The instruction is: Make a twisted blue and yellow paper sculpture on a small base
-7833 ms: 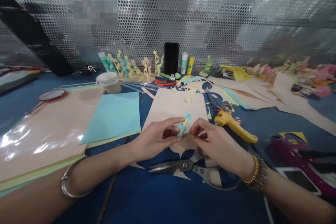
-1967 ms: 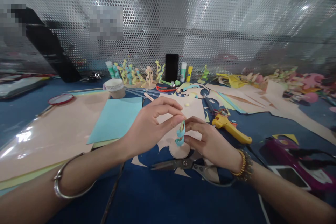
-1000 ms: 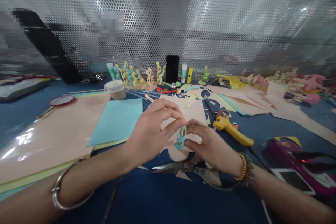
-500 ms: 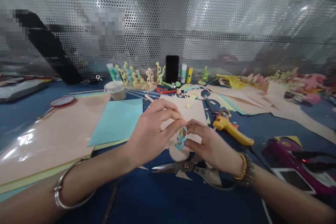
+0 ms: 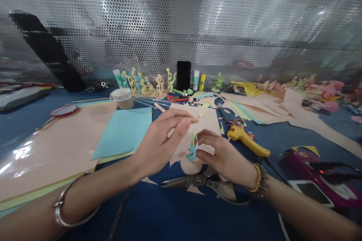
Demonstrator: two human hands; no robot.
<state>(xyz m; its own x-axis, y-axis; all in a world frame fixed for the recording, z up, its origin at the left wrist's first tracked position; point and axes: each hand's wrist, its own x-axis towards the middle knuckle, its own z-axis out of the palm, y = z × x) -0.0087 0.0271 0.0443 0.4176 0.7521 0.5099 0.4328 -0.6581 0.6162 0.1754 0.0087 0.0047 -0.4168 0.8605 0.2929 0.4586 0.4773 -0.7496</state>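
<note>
A small spiral of light-blue paper strip [image 5: 192,153] winds around a thin pale-yellow upright, standing on a round pale-pink paper disc [image 5: 191,167]. My right hand [image 5: 223,154] is at its right side, with thumb and fingertips closed on the blue strip. Up and to the left of the spiral hovers my left hand [image 5: 164,139], its fingers stretched out and nothing in them. Large metal scissors [image 5: 195,180] lie just in front of the disc, partly beneath my right hand. Behind it is a sheet of pale-pink paper [image 5: 207,118].
A yellow glue gun [image 5: 246,140] lies to the right, near a purple power strip [image 5: 299,169]. Blue paper [image 5: 127,128] and a roll of tape [image 5: 123,98] are on the left. Along the back stand finished paper spirals [image 5: 144,84], a phone [image 5: 183,75] and glue sticks [image 5: 196,80].
My left hand has let go of the top of the spiral and drawn back slightly up and left, its fingers straightening. My right hand stays at the blue strip.
</note>
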